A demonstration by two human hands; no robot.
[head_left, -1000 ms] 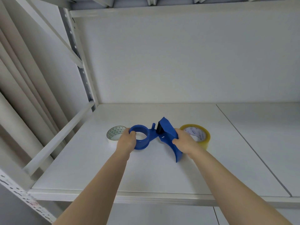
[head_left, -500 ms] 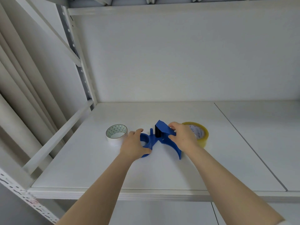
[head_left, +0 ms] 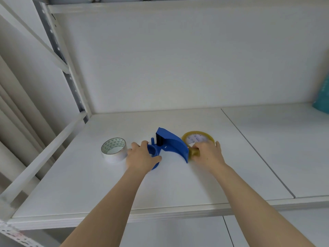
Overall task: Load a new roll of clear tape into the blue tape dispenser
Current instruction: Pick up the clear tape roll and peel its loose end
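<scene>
The blue tape dispenser (head_left: 170,143) lies on the white shelf (head_left: 178,184), its curved handle toward me. My left hand (head_left: 142,157) rests over its round hub end and grips it. Just right of the dispenser lies a yellowish clear tape roll (head_left: 197,139). My right hand (head_left: 207,154) is on the near rim of that roll, fingers curled around it. A second roll, white with a green-patterned core (head_left: 114,148), lies flat to the left of my left hand, untouched.
The shelf has a white back wall and a metal upright post (head_left: 58,56) with a side rail (head_left: 44,157) at the left. A seam (head_left: 256,152) splits the shelf board at the right. A teal object (head_left: 323,97) shows at the far right edge.
My right hand has left the dispenser's handle and moved right onto the clear tape roll. My left hand stays on the hub end of the dispenser, which now rests on the shelf.
</scene>
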